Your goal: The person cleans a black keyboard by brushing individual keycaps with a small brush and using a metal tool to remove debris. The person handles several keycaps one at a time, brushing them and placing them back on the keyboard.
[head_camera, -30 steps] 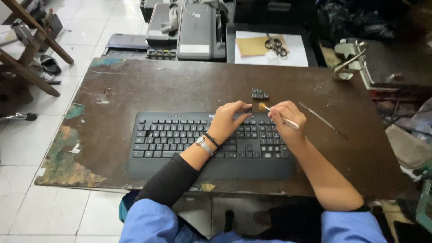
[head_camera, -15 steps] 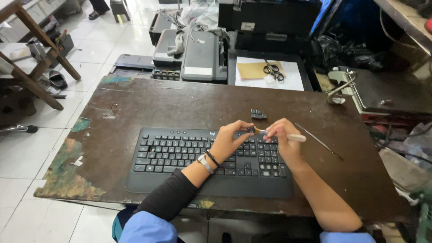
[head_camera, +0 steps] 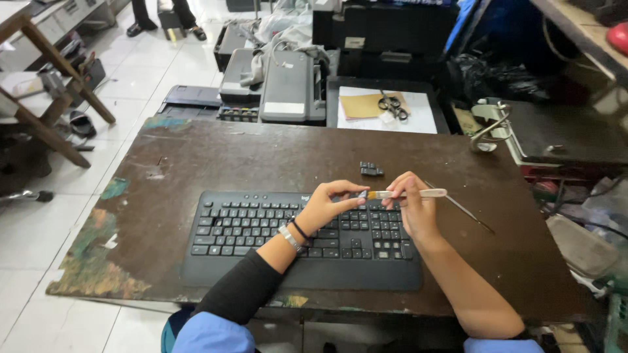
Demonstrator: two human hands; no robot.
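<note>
Right hand grips pale brush – left hand pinches tiny key over black keyboard

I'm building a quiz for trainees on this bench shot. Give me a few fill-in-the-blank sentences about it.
1. The right hand holds a small ____ with a pale handle.
2. Both hands work above a black ____.
3. The left hand wears bands on its ____.
4. Behind the table, a pair of ____ lies on tan paper.

Missing words: brush; keyboard; wrist; scissors
</note>
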